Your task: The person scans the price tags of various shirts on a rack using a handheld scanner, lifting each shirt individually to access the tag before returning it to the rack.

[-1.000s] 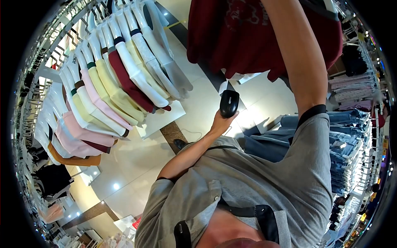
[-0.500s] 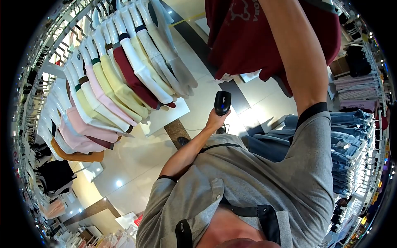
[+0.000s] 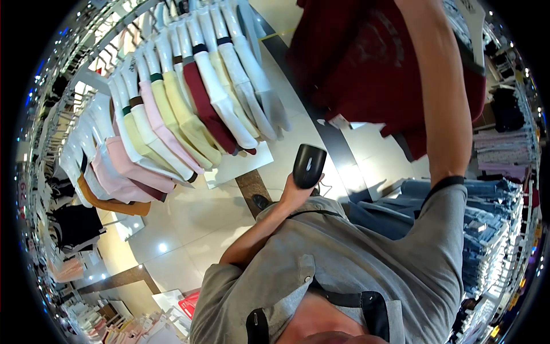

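Note:
My left hand (image 3: 294, 196) is closed around a black handheld barcode scanner (image 3: 310, 166), held low in front of my waist. Its head points up toward a maroon shirt (image 3: 355, 69) with a pale print, hanging at the upper right. A white tag (image 3: 339, 121) sticks out at the shirt's lower edge, a short gap away from the scanner. My right forearm (image 3: 444, 103) reaches up in front of the shirt, and the hand lies beyond the top of the picture. Part of a white hanger (image 3: 474, 31) shows beside the shirt.
On the left a rail carries a row of shirts (image 3: 172, 114) on white hangers. Folded or hung jeans (image 3: 487, 229) fill a rack close on my right. More clothing racks line both sides. A red item (image 3: 189, 304) lies at the lower left; pale tiles (image 3: 195, 229) cover the floor.
The scanner has come up closer to the camera and tilted. The maroon shirt and my right arm have shifted to the right, and the whole view has moved slightly.

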`<state>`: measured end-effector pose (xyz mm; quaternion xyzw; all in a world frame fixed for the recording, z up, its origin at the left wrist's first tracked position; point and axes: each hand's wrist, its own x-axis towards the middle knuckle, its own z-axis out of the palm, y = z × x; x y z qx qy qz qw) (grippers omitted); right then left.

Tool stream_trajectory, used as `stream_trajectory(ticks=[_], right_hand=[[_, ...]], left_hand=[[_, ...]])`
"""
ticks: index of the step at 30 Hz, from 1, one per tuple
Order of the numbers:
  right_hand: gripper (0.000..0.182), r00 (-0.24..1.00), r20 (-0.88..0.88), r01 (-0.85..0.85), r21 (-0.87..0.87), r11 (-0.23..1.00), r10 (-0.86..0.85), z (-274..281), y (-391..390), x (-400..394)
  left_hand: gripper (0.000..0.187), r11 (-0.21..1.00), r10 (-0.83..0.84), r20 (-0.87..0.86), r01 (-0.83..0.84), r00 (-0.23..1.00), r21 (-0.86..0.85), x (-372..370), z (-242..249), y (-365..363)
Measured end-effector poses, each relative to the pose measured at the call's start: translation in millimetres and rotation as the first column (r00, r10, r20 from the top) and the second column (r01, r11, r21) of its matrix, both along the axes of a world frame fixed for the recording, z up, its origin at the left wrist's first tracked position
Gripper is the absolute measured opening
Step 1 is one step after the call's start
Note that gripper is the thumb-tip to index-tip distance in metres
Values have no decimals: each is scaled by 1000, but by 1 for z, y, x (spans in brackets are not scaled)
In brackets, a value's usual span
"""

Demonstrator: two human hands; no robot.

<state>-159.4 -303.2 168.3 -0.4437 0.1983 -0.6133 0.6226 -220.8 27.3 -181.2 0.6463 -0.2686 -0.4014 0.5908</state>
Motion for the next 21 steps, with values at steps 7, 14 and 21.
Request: stream_trajectory(ticks=[7,14,21], right_hand=[[25,810,-148,-504,318,803,567,-69,-93,-49],[13,663,-425,-503,357,787,616,-70,-2,-36],[28,509,-722,-470,223,854,468,-82,7,-1]], left_hand=[[21,978,206,255,-205,945,-33,17,25,66],[25,935,353,44,-354,934,1,9,21,84],[25,945,323,32,-324,946,32,3,41,85]])
